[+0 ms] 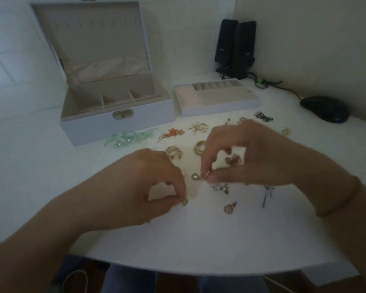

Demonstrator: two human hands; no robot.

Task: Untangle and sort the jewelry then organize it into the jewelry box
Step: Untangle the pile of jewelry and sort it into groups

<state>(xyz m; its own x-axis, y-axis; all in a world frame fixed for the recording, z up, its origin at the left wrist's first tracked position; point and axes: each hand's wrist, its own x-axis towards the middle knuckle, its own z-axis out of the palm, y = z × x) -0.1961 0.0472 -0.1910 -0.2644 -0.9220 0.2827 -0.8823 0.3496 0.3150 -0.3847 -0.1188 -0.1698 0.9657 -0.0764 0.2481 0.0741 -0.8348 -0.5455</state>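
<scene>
Jewelry pieces (pixel 200 147) lie scattered on the white table (pixel 199 240), in front of the open jewelry box (pixel 116 121) and its removed tray (pixel 217 98). Left hand (pixel 154 187): thumb and fingers pinch a small gold earring (pixel 185 201) at the table surface. Right hand (pixel 247 153): thumb and forefinger pinch a second gold earring (pixel 195 177), just beside the first

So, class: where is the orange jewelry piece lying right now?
In the head view, the orange jewelry piece lies on the white table just in front of the open jewelry box, between the pale green tangle and a cream cluster.
</scene>
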